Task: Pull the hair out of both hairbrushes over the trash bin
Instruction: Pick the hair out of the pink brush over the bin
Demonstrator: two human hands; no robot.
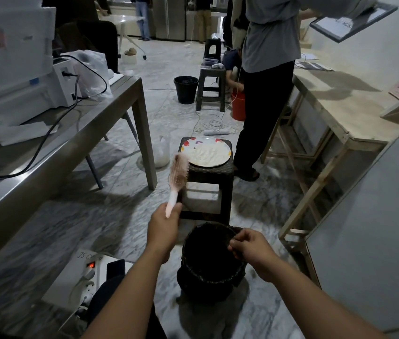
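My left hand point(165, 225) grips the handle of a pink hairbrush point(178, 174), held upright and blurred, with brownish hair among its bristles. The brush hangs in front of a dark stool point(207, 189), to the upper left of the trash bin. My right hand point(248, 244) hovers over the right rim of the black trash bin point(194, 270), fingers pinched together; whether hair is between them cannot be made out. The bin stands on the marble floor and has a dark liner. A second hairbrush is not visible.
A white plate point(207, 150) with coloured spots lies on the stool. A person point(267, 81) stands just right of it. A steel table point(54, 143) runs along the left, wooden tables point(340, 113) on the right, a power strip point(90, 272) by my left forearm.
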